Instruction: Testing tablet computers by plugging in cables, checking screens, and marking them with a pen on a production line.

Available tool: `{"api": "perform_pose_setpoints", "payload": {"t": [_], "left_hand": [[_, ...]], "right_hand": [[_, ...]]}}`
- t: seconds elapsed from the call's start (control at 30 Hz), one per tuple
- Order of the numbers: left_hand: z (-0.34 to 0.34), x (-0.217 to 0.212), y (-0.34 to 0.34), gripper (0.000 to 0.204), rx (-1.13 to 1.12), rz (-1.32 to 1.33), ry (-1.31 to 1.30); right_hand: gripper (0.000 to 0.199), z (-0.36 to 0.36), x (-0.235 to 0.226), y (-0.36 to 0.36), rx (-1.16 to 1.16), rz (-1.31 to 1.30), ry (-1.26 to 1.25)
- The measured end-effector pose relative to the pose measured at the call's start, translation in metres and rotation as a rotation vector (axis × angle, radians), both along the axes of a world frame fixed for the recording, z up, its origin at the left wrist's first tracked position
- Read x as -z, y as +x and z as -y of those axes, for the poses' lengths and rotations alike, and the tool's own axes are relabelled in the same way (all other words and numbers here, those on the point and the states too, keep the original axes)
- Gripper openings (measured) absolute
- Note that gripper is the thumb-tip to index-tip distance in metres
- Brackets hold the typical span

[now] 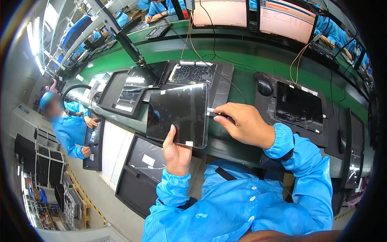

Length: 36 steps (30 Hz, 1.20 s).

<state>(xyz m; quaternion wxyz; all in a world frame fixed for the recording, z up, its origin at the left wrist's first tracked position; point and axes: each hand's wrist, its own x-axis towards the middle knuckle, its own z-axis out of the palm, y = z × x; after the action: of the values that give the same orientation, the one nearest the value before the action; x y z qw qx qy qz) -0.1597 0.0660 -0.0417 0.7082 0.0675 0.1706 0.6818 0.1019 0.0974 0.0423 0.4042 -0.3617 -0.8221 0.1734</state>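
A black tablet [177,113] with a glossy, film-covered screen is held up in front of me, slightly tilted. My left hand [177,155] grips its lower edge, the thumb lying on the front and the other fingers hidden behind. At the tablet's right edge, my right hand [248,125] pinches a cable plug [211,113] against the side. Whether the plug is fully seated I cannot tell. Small white stickers mark the tablet's corners.
Another tablet [298,107] lies on a black mat to the right, near a black mouse [263,84]. Black trays [121,94] stand at the left and below. Two monitors [219,14] are at the back. A co-worker in blue [66,125] handles a tray at far left.
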Motion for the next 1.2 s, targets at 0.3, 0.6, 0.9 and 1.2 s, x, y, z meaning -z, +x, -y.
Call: {"api": "perform_pose_setpoints", "payload": {"t": [0.3, 0.6, 0.9, 1.2], "left_hand": [[0.004, -0.002, 0.003, 0.023, 0.022, -0.006, 0.023], [-0.017, -0.001, 0.002, 0.027, 0.096, -0.201, -0.092], [-0.158, 0.019, 0.027, 0.033, 0.314, -0.199, -0.022], [-0.183, -0.01, 0.025, 0.043, 0.461, -0.067, -0.074]], "right_hand": [[0.021, 0.0, 0.003, 0.004, -0.045, 0.014, 0.013], [0.023, -0.019, 0.002, 0.011, -0.071, 0.222, -0.152], [0.092, -0.092, 0.016, 0.017, 0.184, 0.549, 0.034], [0.082, -0.141, 0.031, 0.014, 0.191, 0.59, -0.029]]}}
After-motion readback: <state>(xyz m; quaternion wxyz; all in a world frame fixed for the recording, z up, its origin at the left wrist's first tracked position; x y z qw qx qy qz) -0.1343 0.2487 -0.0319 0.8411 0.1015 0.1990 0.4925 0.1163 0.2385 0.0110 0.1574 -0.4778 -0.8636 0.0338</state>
